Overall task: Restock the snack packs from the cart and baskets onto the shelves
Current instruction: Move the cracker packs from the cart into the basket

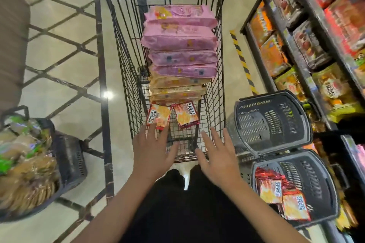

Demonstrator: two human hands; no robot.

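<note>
1. Both hands are spread flat with straight fingers and hold nothing: the left hand [153,149] and the right hand [216,153] reach over the near rim of the black wire shopping cart [122,69].
2. Two small red-and-orange foil snack packs [158,116] lie flat on the cart floor just ahead of the fingertips. The left one sits directly beyond the left hand, whose fingertips look to be at its near edge; I cannot tell if they touch. The right one lies between the two hands, slightly closer to the right.
3. Each small pack has its long axis running roughly away from the person, tilted a little.
4. Farther up the cart stand four long pink plastic snack packs [179,39] in a row, long axes across the cart, then about three tan ones [177,89] nearer the hands.
5. Right of the cart are two dark grey plastic baskets: the upper basket [272,122] shows nothing inside, the lower basket [316,187] holds about three red-and-orange packs.
6. A third dark basket [67,160] at far left is heaped with brown and green packs, too blurred to count.
7. Stocked store shelves [308,31] run along the right.
</note>
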